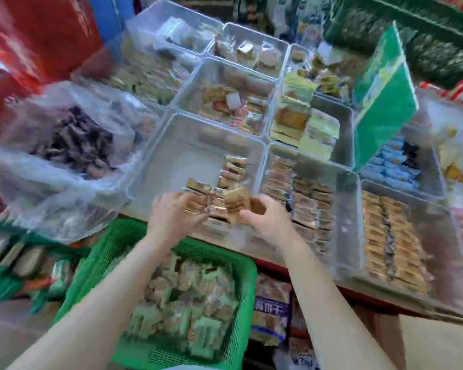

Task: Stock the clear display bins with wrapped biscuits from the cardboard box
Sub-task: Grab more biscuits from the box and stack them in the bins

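- The wrapped biscuits (231, 172) are small flat packets in crinkly film; they look light and fairly stiff, but the biscuit inside would likely crack if squeezed hard.
- The film probably slides under the fingers, so a hold across the flat faces or by the short edges seems safest, several packets pressed together as a stack.
- A short row of packets stands on edge at the near right of the clear bin (171, 156), whose left part is still bare; the bins to its right already hold full rows.
- The left hand (171, 212) reaches over the bin's near rim, its fingers bent around a small stack of packets that it steadies against the row.
- The right hand (262, 214) pinches one gold-brown packet (235, 202) between thumb and curled fingers, tilted upright just beside the left hand's stack.
- Motion blur hides the exact finger placement.
- No cardboard box can be made out with certainty; a green basket (112, 244) of other packets sits near, below the table edge.
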Motion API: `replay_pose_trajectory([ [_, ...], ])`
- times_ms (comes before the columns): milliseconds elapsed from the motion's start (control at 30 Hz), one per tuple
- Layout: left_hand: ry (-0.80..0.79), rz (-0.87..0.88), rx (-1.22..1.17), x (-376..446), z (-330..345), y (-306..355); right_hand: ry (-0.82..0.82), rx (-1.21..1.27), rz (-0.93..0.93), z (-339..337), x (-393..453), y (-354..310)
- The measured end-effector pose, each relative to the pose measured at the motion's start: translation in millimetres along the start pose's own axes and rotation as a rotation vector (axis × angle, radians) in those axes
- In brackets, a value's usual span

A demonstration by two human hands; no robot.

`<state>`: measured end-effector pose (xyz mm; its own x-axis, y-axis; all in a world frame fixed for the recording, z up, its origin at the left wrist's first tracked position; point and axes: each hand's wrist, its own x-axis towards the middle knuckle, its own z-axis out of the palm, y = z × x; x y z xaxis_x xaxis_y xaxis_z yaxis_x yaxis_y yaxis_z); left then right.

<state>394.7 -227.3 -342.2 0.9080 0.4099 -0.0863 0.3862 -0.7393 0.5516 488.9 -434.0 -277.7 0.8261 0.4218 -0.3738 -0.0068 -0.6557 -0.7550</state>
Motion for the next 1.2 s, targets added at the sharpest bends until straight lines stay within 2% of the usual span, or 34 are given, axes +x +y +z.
replay_pose_trajectory([
  [67, -0.044, 0.074, 0.167, 3, -1, -39, 0.068, -0.007, 0.012, 17, 28, -17],
  [233, -0.087, 0.179, 0.194, 1, 2, -55, 0.182, -0.009, -0.031, 62, 103, -48],
  [333, -0.141, 0.164, 0.19, 2, 5, -56, 0.245, -0.159, -0.124, 88, 140, -49],
  [500, -0.128, 0.158, 0.211, 3, 11, -61, 0.079, -0.718, -0.2, 114, 165, -16],
  [667, -0.208, 0.112, 0.247, 4, 2, -51, -0.088, -1.047, -0.238, 120, 165, -6],
  [767, -0.272, 0.069, 0.23, 8, -4, -36, -0.118, -1.12, -0.279, 116, 149, 0],
  [867, -0.284, 0.068, 0.151, 7, 0, -10, -0.104, -0.983, -0.279, 93, 113, 6],
  [967, -0.281, 0.061, -0.038, -2, 16, 36, -0.012, -0.588, -0.303, 47, 51, 19],
  [1067, -0.293, 0.098, -0.167, -12, 38, 113, 0.288, -0.248, -0.299, -21, -29, 53],
  [1200, -0.348, 0.261, -0.159, -32, 89, 242, 0.67, -0.056, -0.087, -135, -124, 127],
])
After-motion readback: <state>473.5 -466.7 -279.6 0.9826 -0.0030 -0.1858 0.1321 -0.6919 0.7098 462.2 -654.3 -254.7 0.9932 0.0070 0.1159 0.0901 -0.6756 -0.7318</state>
